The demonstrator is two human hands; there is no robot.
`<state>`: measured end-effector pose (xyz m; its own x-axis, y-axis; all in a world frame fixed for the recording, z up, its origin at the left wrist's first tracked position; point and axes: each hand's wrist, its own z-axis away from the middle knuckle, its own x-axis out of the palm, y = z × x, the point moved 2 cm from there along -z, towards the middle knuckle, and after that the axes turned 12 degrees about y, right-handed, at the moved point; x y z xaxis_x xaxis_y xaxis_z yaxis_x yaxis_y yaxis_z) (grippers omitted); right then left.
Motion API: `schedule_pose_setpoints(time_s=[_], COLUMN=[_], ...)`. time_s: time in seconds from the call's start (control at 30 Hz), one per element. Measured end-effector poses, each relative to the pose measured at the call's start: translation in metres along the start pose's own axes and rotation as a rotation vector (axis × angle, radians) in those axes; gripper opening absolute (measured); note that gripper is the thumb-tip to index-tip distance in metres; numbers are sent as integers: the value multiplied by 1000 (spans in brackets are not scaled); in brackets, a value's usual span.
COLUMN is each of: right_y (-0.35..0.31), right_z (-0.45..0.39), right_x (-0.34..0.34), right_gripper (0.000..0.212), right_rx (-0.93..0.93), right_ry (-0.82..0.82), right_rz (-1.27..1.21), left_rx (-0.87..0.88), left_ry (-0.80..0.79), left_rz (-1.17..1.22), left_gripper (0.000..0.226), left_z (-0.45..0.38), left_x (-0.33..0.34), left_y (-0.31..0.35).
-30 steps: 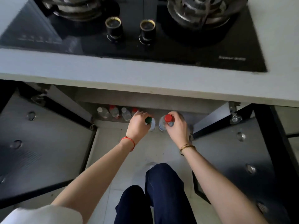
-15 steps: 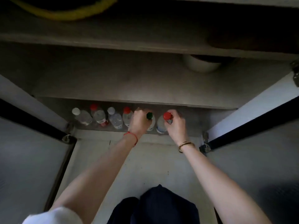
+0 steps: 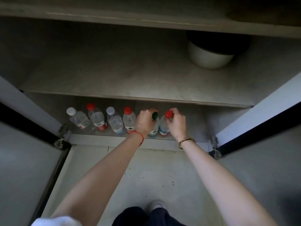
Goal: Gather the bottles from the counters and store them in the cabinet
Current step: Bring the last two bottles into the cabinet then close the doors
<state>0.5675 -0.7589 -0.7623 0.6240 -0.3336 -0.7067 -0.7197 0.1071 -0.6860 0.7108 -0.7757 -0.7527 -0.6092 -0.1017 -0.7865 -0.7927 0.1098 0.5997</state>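
The view has dipped closer into the cabinet point(image 3: 146, 75); left hand point(image 3: 145, 122) grips the green-capped bottle point(image 3: 154, 126), right hand point(image 3: 176, 123) the red-capped bottle point(image 3: 163, 128), and a nudge could topple neighbouring bottles point(image 3: 129, 121)

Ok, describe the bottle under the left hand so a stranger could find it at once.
Look in the open cabinet, on its bottom shelf, at the row of six bottles along the front. It is the fifth from the left, under the left hand. It alone has a green cap; the others' are red or white.
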Motion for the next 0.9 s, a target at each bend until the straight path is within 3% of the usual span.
schedule_pose_setpoints(time_s=[0.2, 0.4, 0.9], right_y=[-7, -42, -258], right_z=[16, 55, 189], right_x=[-12, -43, -101], right_gripper=[47, 47, 46], right_rx=[7, -196, -793], right_ry=[-47, 34, 116], right_rz=[-9, 35, -213], left_rx=[-2, -1, -16], left_ry=[18, 145, 671], left_rz=[42, 97, -19], left_gripper=[55, 54, 44], left_z=[20, 70, 263], left_x=[-13, -67, -277], left_y=[2, -4, -36])
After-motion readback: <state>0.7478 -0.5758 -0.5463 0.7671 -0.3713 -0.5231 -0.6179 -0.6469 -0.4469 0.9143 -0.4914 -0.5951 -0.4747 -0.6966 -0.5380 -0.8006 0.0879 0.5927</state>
